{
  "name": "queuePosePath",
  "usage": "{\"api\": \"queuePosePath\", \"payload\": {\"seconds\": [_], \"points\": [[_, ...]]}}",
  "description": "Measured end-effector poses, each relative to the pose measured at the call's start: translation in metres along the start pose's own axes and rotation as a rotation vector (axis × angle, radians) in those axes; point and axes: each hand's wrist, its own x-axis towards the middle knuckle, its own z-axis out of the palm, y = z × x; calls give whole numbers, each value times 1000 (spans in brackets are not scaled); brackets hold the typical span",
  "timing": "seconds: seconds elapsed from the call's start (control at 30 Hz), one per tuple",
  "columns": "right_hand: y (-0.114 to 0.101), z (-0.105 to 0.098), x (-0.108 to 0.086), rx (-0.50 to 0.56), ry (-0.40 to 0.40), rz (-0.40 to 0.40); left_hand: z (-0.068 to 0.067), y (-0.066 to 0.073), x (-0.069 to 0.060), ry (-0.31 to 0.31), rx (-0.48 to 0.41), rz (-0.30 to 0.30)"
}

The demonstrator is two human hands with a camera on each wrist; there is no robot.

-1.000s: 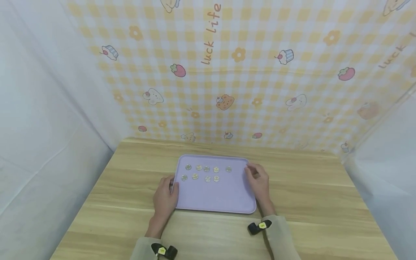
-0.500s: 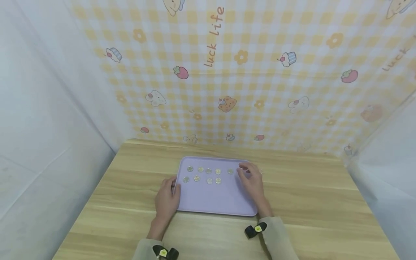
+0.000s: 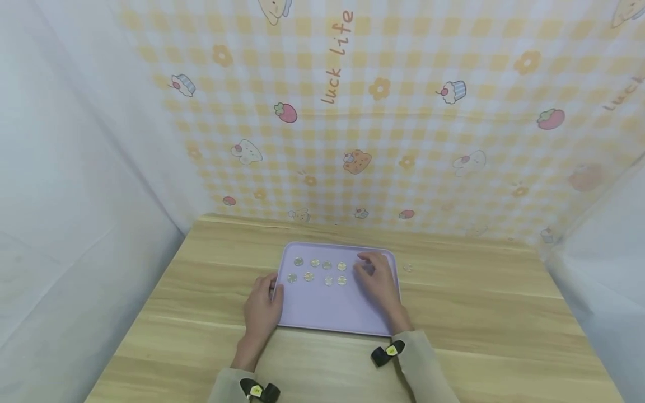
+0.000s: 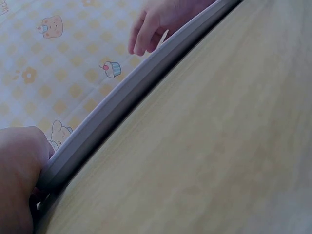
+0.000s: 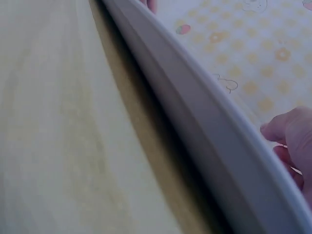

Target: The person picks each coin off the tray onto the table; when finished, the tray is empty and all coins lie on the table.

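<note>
A lilac tray (image 3: 327, 308) lies on the table, with several coins (image 3: 341, 267) in two rows over its left and middle part. At the tray's left edge my left hand (image 3: 262, 310) grips the rim, thumb along the inner side. My right hand (image 3: 379, 282) is over the tray's upper right part, fingers bent and thumb near the index fingertip, right of the upper row. The fifth coin of that row is hidden at those fingertips. In the left wrist view a thin pale sliver shows beside the right hand (image 4: 168, 22); whether it is a coin I cannot tell.
A small pale round thing (image 3: 407, 268), like a coin, lies on the wooden table (image 3: 484, 302) to the right of the tray. Behind the table hangs a yellow checked cloth (image 3: 378, 129). White sheets (image 3: 75, 196) close off both sides.
My right hand has moved left from the tray's right edge to the upper row's rightmost coin, which it now hides. The round thing on the table has come into sight. My left hand stays put.
</note>
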Motion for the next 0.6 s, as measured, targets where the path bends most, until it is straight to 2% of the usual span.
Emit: {"api": "queuePosePath", "payload": {"seconds": [0.33, 0.6], "points": [[10, 3, -3, -140, 90, -33, 0, 2, -1, -2, -7, 8], [6, 1, -4, -233, 31, 13, 1, 0, 0, 0, -8, 10]]}}
